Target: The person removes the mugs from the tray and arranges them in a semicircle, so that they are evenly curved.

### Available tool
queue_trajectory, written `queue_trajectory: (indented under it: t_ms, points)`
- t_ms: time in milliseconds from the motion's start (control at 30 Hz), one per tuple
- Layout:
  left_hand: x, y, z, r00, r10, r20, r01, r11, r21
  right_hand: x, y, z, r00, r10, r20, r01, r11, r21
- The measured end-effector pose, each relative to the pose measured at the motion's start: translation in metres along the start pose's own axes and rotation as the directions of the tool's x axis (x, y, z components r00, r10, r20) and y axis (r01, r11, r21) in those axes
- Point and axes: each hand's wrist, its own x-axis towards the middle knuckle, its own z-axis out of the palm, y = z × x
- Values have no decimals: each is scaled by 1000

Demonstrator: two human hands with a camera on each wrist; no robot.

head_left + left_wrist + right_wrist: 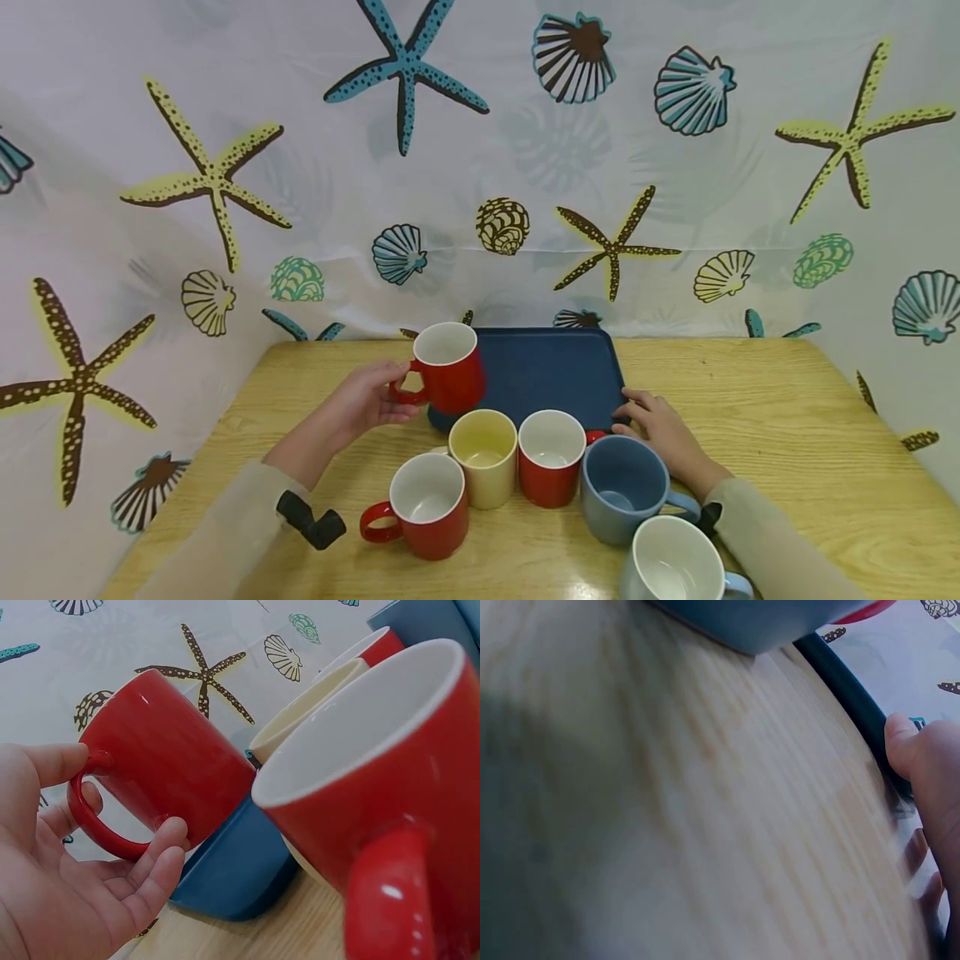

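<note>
By its handle, my left hand (pixel 367 396) pinches a red mug (pixel 453 379) with a white inside, thumb on top of the handle and fingers below. In the left wrist view this red mug (pixel 169 761) overlaps the corner of the dark blue tray (pixel 244 866). The tray (pixel 551 375) lies at the back of the table. At the tray's right edge rests my right hand (pixel 663 429), its fingers loosely bent. The right wrist view has its thumb (pixel 902 746) against the tray's rim (pixel 847 694).
In front of the tray stand a red mug (pixel 429 508) at the left, a cream mug (pixel 487 479), another red mug (pixel 551 475), a blue mug (pixel 622 492) by my right wrist and a pale blue mug (pixel 667 567) nearest me. A patterned cloth (pixel 465 183) hangs behind the wooden table (pixel 720 383).
</note>
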Motion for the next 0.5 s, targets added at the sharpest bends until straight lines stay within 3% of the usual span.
queue_trajectory:
  t_ms: [500]
  points:
    - [-20,-21,-8,999,-8,-39,8,1000,-9,0,-3,-2,1000,14,2,-14,1000,9]
